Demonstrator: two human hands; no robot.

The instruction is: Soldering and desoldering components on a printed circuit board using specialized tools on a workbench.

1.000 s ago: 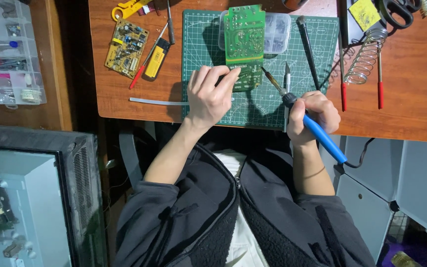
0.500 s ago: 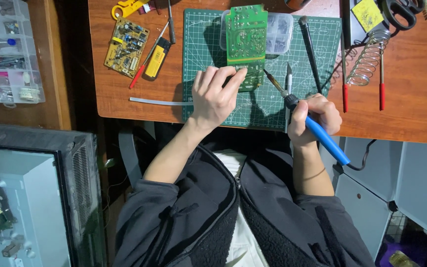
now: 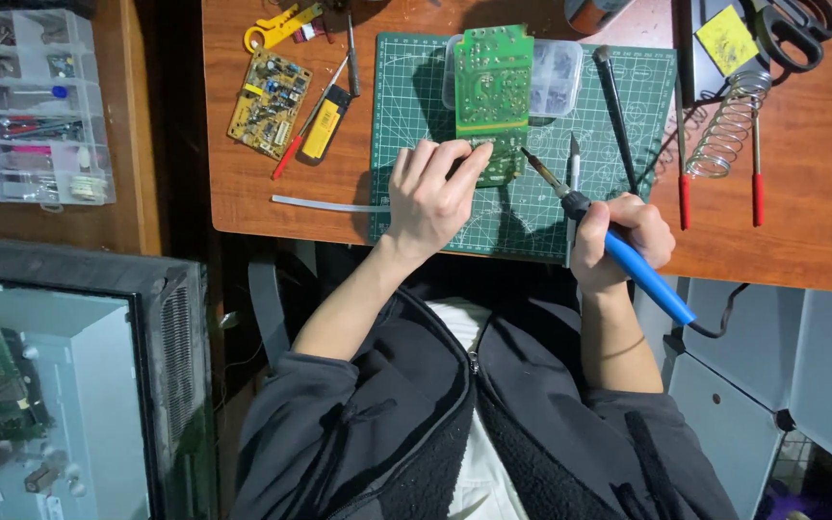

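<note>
Left hand (image 3: 435,193): fingers curled on the near edge of the green circuit board (image 3: 491,96), pinning it to the green cutting mat (image 3: 628,116).
Right hand (image 3: 618,236): at the desk's (image 3: 801,231) near edge, closed around the blue-handled soldering iron (image 3: 609,236); tip angled toward the board's lower right corner, contact not clear at this size.
Board: far end rests on a clear plastic box (image 3: 560,77).
Beside the iron: a thin grey tool (image 3: 574,159) and a black-handled tool (image 3: 616,116) lie on the mat, crowding the right.
Right, farther: coil iron stand (image 3: 719,130), two red-handled probes (image 3: 756,183).
Left: yellow circuit board (image 3: 270,103), yellow tool (image 3: 323,130), white strip (image 3: 325,204).
Far corner: scissors (image 3: 787,29).
</note>
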